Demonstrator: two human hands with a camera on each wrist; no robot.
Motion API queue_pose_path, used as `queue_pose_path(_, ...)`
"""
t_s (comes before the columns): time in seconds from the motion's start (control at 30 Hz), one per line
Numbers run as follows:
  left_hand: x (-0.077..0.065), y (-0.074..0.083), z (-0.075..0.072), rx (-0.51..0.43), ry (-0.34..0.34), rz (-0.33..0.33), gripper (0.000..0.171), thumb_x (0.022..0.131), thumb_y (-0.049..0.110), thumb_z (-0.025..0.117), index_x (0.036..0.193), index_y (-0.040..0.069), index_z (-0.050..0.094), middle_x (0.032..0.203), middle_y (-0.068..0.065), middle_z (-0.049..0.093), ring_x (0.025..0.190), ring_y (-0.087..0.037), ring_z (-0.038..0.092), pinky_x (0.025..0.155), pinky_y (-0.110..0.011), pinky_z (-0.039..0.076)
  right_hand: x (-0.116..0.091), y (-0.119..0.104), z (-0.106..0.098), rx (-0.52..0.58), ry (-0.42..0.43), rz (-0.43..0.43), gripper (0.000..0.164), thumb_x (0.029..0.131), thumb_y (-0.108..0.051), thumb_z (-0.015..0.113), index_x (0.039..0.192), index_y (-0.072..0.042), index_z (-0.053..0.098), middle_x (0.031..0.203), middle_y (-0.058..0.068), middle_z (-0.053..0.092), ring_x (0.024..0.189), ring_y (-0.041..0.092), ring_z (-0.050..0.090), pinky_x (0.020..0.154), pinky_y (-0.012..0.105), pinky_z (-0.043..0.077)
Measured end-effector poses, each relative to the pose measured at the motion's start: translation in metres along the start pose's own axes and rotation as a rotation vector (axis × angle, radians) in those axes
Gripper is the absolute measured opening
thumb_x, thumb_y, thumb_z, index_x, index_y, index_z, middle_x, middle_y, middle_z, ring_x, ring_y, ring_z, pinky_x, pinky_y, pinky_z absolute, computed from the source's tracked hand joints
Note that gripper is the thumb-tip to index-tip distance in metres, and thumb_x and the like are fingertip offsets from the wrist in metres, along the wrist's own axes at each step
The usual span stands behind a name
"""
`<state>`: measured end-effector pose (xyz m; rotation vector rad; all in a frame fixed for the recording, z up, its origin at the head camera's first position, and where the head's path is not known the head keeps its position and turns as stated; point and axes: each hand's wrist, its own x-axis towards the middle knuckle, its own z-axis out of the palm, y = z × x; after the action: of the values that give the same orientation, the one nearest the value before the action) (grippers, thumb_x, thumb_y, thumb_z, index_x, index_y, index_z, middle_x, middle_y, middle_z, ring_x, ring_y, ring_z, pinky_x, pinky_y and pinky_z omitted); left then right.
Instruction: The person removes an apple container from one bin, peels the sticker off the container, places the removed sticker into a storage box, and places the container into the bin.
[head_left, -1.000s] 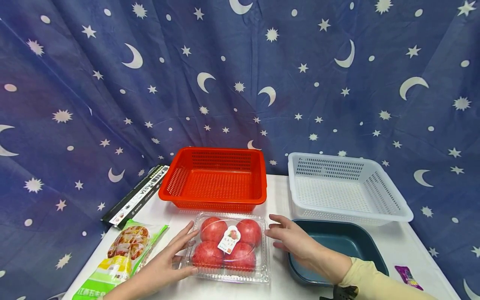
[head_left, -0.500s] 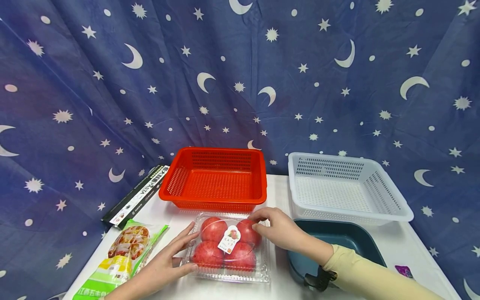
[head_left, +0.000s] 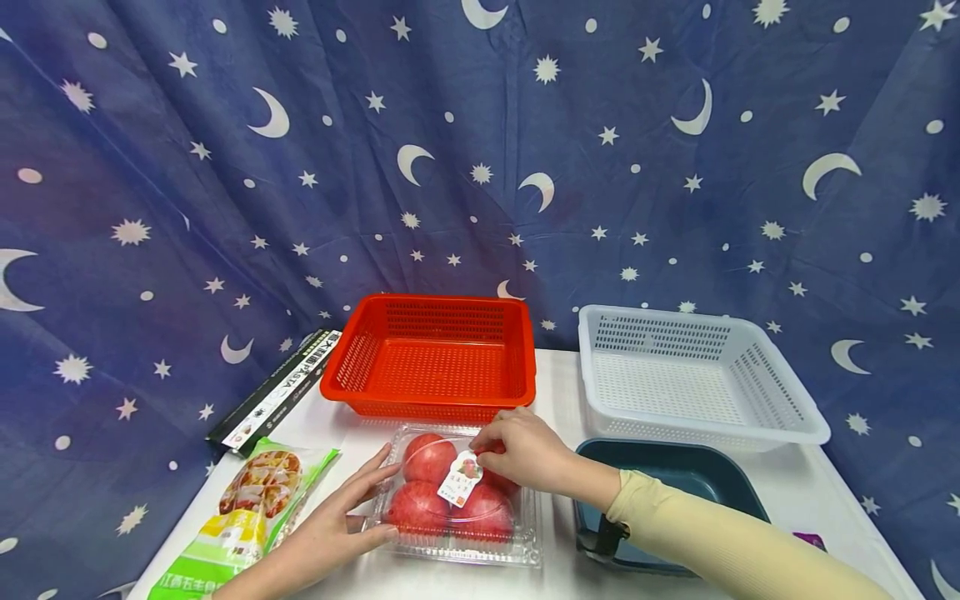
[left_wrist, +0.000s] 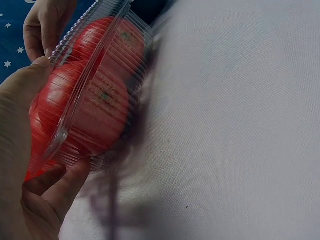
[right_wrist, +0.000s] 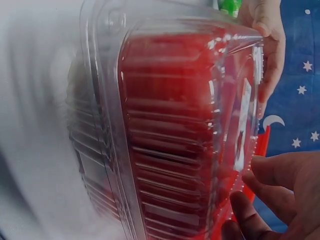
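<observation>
A clear plastic fruit box [head_left: 532,533] holding several round red fruits [head_left: 417,506] sits on the white table at the front centre. A white label [head_left: 461,478] with a fruit picture is on its lid. My left hand [head_left: 333,521] rests against the box's left side, fingers and thumb spread along the edge; the left wrist view shows the thumb [left_wrist: 42,62] at the lid. My right hand [head_left: 525,450] is over the lid's back right part, fingers bent, fingertips right at the label's upper edge. The right wrist view has its fingertips [right_wrist: 260,170] beside the label, and it hides part of one fruit.
Behind the box stands a red basket [head_left: 435,410]; a white basket [head_left: 697,433] is at the back right. A dark blue basin [head_left: 675,454] lies partly under the right forearm. Left are a food bag [head_left: 247,508] and a black pasta box [head_left: 277,396]. A purple packet [head_left: 810,540] shows at the right.
My right hand has moved left from beside the box's right edge onto the lid, reaching the label. The left hand has stayed in place.
</observation>
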<state>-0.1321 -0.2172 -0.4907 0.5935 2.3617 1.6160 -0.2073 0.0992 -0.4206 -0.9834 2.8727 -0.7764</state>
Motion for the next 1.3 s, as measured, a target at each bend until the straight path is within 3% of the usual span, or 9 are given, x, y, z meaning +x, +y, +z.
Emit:
queue_pose_path(0.23,0.001,0.002,0.001,-0.037,-0.008,-0.027,0.076,0.092,0.026,0.079,0.157,0.020,0.040,0.172,-0.005,0.008,0.143,-0.054,0.030,0.096,-0.022,0.049,0.003,-0.001,0.005,-0.049,0.018,-0.034,0.015,0.087,-0.021,0.082,0.102,-0.018,0.083,0.087,-0.009,0.068,0.083,0.010,0.052,0.079,0.032,0.044)
queue_pose_path(0.5,0.000,0.003,0.002,-0.020,-0.004,-0.020,0.076,0.092,0.026,0.079,0.157,0.019,0.040,0.172,-0.007,0.008,0.142,-0.055,0.031,0.099,-0.032,0.051,0.004,-0.004,0.007,-0.042,0.034,-0.023,0.012,0.085,-0.020,0.083,0.097,-0.018,0.083,0.084,-0.012,0.065,0.083,0.010,0.049,0.075,0.030,0.040)
queue_pose_path(0.77,0.000,0.005,0.002,-0.018,-0.004,-0.059,0.075,0.093,0.027,0.078,0.157,0.022,0.040,0.172,-0.005,0.008,0.144,-0.053,0.030,0.099,-0.029,0.050,0.006,-0.005,0.011,-0.032,0.060,0.003,0.005,0.085,-0.019,0.083,0.087,-0.020,0.079,0.082,-0.013,0.065,0.083,0.010,0.050,0.078,0.032,0.042)
queue_pose_path(1.07,0.000,0.003,0.003,-0.001,0.016,-0.048,0.073,0.094,0.025,0.077,0.157,0.021,0.041,0.172,-0.005,0.010,0.142,-0.055,0.032,0.097,-0.025,0.050,0.010,-0.007,0.014,-0.030,0.071,0.005,0.008,0.085,-0.019,0.083,0.081,-0.021,0.077,0.075,-0.018,0.061,0.079,0.011,0.048,0.072,0.029,0.040)
queue_pose_path(1.3,-0.001,0.003,0.004,0.021,0.046,-0.046,0.071,0.094,0.025,0.077,0.156,0.020,0.042,0.171,-0.006,0.012,0.140,-0.056,0.034,0.098,-0.037,0.052,0.012,-0.008,0.014,0.018,0.069,0.002,0.013,0.088,-0.018,0.081,0.078,-0.023,0.075,0.067,-0.022,0.060,0.075,0.007,0.051,0.087,0.036,0.046)
